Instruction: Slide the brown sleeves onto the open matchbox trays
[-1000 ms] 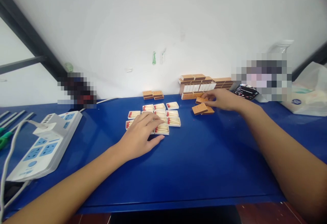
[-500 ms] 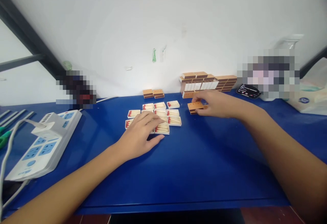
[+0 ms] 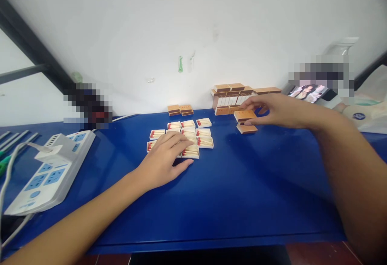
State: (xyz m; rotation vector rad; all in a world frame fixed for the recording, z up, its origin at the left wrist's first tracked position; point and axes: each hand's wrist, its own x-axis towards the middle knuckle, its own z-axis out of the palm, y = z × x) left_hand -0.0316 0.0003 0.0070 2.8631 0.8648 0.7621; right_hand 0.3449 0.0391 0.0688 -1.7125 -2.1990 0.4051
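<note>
My left hand (image 3: 165,158) lies flat with fingers stretched over a cluster of open matchbox trays (image 3: 199,136) filled with red-tipped matches on the blue table (image 3: 242,184). My right hand (image 3: 278,110) pinches an orange matchbox sleeve (image 3: 244,115), lifted just above another orange sleeve (image 3: 247,129) lying on the table. Behind it stands a stack of orange sleeves and white trays (image 3: 232,98) against the wall.
A white and blue power strip (image 3: 48,170) with a plug and cables sits at the left. Two small orange boxes (image 3: 180,110) rest by the wall. A phone (image 3: 308,92) and a white plastic bag (image 3: 369,108) are at the right.
My right hand has lifted one orange sleeve off the table and moved it right, leaving another sleeve beneath. My left hand has stayed on the trays.
</note>
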